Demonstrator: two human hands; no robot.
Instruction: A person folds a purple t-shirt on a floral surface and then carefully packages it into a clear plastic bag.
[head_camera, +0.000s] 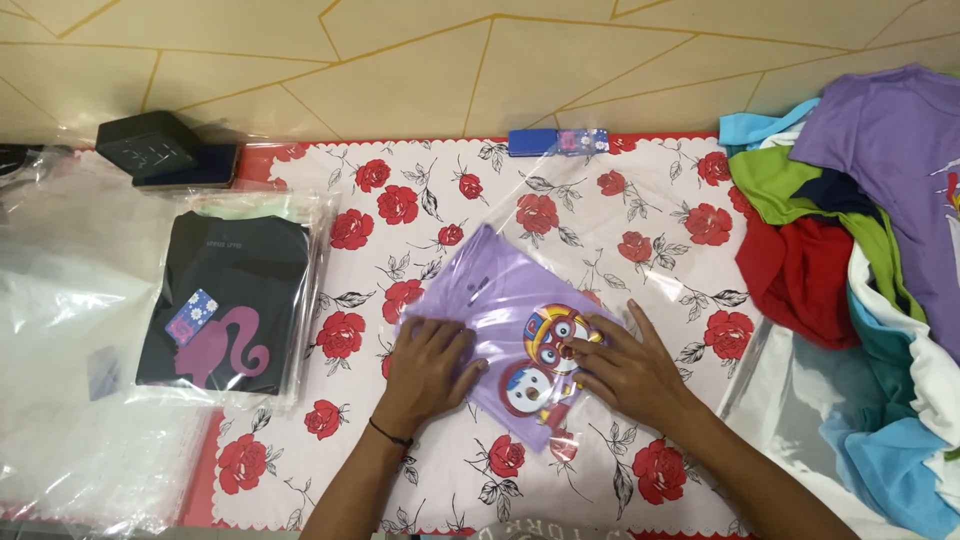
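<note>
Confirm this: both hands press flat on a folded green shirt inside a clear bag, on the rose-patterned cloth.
Not quite. The head view shows the folded shirt is purple, not green, with a cartoon print. The rest stands: the left hand and right hand press flat on it inside the clear bag, on the rose-patterned cloth.

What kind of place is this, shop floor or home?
Probably a small garment-packing spot at home: both hands press a folded purple shirt in a clear bag, beside a stack of bagged black shirts, a heap of loose shirts, and a rose-print tablecloth.
</note>
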